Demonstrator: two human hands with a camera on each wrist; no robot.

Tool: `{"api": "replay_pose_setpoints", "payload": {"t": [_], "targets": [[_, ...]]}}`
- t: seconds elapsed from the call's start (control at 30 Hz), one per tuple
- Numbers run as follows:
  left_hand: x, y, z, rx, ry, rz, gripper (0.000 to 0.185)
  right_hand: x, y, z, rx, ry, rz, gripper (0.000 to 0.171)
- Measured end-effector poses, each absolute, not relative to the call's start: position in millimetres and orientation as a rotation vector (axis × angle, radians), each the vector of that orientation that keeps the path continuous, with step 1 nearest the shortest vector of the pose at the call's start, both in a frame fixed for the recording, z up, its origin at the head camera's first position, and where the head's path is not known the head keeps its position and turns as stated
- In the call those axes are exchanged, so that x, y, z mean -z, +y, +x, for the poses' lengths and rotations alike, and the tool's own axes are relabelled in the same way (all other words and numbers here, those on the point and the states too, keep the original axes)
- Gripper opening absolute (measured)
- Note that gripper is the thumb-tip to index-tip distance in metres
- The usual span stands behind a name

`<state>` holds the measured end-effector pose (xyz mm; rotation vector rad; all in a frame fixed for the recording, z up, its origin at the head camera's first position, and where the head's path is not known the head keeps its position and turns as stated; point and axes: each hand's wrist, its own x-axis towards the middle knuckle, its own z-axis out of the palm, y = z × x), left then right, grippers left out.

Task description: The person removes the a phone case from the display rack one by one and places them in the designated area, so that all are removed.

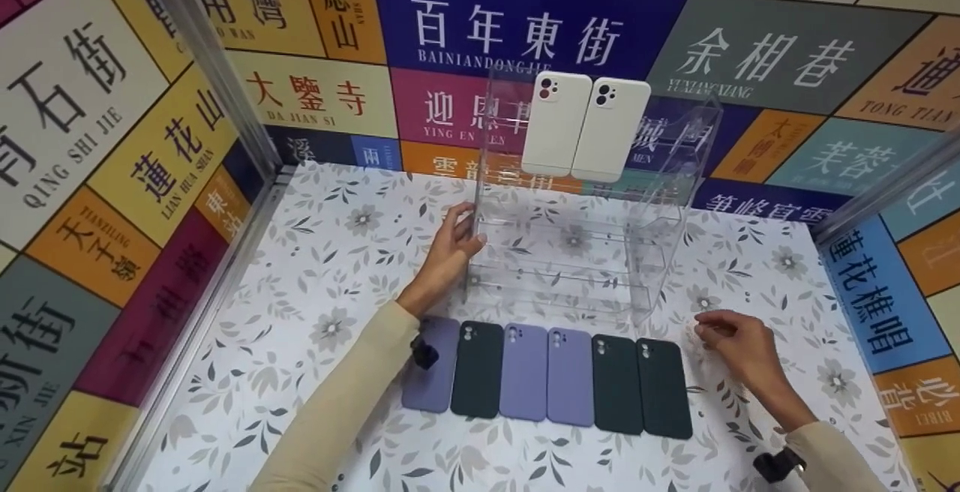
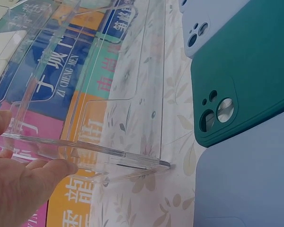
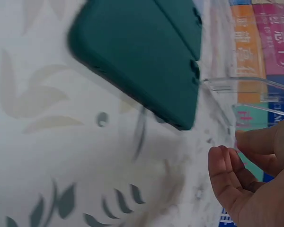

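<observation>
Across the middle of the frame, a white tabletop with a grey leaf-and-flower print, walled in by bright panels of street-name signs. At centre, a clear acrylic tiered display rack, standing upright on the table. On its top tier, upper centre, two white silicone phone cases side by side, leaning upright; lower tiers bare as far as visible. Below the rack, lower centre, a row of six flat cases touching edge to edge: lilac, dark green, two lilac, two dark green. Judged from this: two of eight placed, six left on the table. Left of centre, left hand at the rack's left wall, thumb and fingers curled round its clear edge and gripping it. Lower right, right hand near the rack's right foot, just beside the last dark green case, fingers loosely curled, holding nothing, off the rack.
</observation>
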<state>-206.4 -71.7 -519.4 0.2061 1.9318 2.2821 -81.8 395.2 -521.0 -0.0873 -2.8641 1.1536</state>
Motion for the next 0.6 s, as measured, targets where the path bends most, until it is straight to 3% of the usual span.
{"api": "replay_pose_setpoints", "payload": {"t": [0.6], "targets": [[521,-72,-207,-2.304,1.924,0.24,0.06,427,400,-116,-1.079,-2.678,-0.034,0.027]]}}
